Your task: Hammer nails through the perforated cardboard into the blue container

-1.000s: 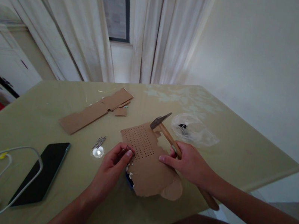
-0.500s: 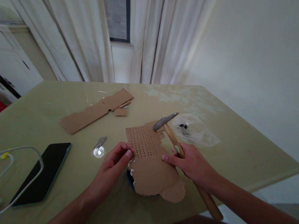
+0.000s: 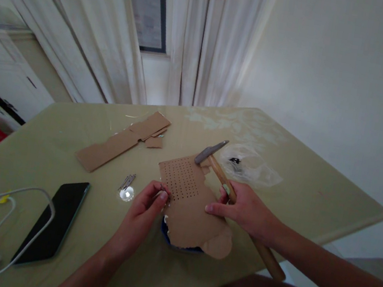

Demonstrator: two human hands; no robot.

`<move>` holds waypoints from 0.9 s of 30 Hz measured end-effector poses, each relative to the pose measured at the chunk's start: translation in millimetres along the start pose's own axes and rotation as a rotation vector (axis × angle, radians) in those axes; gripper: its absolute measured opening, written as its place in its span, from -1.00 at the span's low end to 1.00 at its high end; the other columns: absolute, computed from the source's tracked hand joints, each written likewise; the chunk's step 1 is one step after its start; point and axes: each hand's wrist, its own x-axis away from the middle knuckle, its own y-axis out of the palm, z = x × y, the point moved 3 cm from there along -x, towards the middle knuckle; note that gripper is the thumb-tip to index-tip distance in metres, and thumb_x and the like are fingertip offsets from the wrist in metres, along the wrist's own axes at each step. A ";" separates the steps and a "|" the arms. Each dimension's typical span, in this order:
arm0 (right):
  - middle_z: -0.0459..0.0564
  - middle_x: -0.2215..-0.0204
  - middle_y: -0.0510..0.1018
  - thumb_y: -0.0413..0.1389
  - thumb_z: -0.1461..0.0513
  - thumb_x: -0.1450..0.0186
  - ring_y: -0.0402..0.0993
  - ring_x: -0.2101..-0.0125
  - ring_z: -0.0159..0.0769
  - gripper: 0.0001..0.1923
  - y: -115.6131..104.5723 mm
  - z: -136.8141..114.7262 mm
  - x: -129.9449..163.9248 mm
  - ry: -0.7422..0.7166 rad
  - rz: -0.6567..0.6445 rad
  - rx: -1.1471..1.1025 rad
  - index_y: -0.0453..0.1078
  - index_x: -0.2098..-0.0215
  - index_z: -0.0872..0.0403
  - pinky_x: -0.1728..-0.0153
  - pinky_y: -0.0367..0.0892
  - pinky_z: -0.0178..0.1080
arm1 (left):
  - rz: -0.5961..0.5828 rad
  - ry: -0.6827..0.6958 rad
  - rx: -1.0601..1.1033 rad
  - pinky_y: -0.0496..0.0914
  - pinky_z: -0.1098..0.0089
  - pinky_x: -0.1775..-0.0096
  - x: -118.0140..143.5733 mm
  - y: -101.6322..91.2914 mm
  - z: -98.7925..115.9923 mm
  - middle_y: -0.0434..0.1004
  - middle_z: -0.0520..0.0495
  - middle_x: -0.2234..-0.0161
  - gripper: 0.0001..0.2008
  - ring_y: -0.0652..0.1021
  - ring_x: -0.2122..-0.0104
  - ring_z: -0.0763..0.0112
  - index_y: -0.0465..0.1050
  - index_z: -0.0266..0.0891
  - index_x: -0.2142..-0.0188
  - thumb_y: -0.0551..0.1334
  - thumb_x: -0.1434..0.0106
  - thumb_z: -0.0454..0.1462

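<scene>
Item: perforated cardboard piece (image 3: 187,201), brown, torn at its edges, a grid of small holes in its far half. It lay between the two hands, over a blue object (image 3: 166,234) showing at its near edge.

Left hand (image 3: 142,211): closed in a pinch, thumb and fingertips meeting on what looked like a small nail (image 3: 163,190) at the cardboard's left edge; the nail itself was too small to make out surely.

Right hand (image 3: 243,207): wrapped around the wooden handle of a hammer (image 3: 227,190), index finger stretched onto the cardboard. The metal head stood beyond the hand, over the sheet's far corner; the handle end ran back under the wrist.

Nearby: loose nails (image 3: 127,183) just left of the left hand; phone (image 3: 56,216) and white cable (image 3: 3,203) further left; cardboard scraps (image 3: 122,140) beyond; a clear plastic bag (image 3: 251,167) beyond the right hand.

Risk, as judged: a blow could catch the pinching fingertips, since they sat right at the nail. The sheet, resting unevenly on the blue object, could tip or slide under a strike, bending the nail or tearing the thin card.
</scene>
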 end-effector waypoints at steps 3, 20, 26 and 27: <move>-0.18 0.51 0.48 0.48 0.03 -0.11 0.36 0.47 -0.34 -0.58 -4.2 -3.8 2.9 -0.011 -0.018 0.031 0.36 0.44 0.02 0.46 0.26 -0.26 | -0.001 0.058 -0.084 0.41 0.39 0.21 -1.9 1.3 4.4 0.49 0.01 0.31 -0.66 0.48 0.28 0.36 0.52 -0.16 0.25 0.39 -0.39 0.06; -0.12 0.46 0.57 0.49 0.02 -0.15 0.41 0.44 -0.28 -0.60 2.1 -5.6 6.2 -0.006 -0.033 0.212 0.39 0.40 0.01 0.40 0.23 -0.23 | 0.025 0.417 -0.571 0.43 0.18 -0.13 11.4 0.8 18.1 0.52 -0.09 -0.01 -0.88 0.53 -0.06 0.21 0.63 -0.05 0.12 0.27 -0.52 -0.21; -0.14 0.48 0.54 0.48 0.01 -0.16 0.39 0.45 -0.29 -0.59 2.3 -4.5 8.1 -0.012 -0.044 0.206 0.39 0.39 0.02 0.41 0.21 -0.24 | 0.014 0.456 -0.602 0.42 0.20 -0.12 11.3 -0.6 20.1 0.63 -0.03 0.00 -0.88 0.56 -0.06 0.22 0.61 -0.04 0.13 0.27 -0.53 -0.24; -0.14 0.48 0.53 0.48 0.01 -0.17 0.38 0.45 -0.29 -0.60 2.4 -4.8 8.5 -0.012 -0.045 0.208 0.39 0.39 0.02 0.41 0.21 -0.24 | 0.014 0.461 -0.606 0.42 0.21 -0.11 11.1 -0.7 20.7 0.64 -0.03 0.01 -0.88 0.57 -0.05 0.22 0.61 -0.04 0.14 0.27 -0.53 -0.24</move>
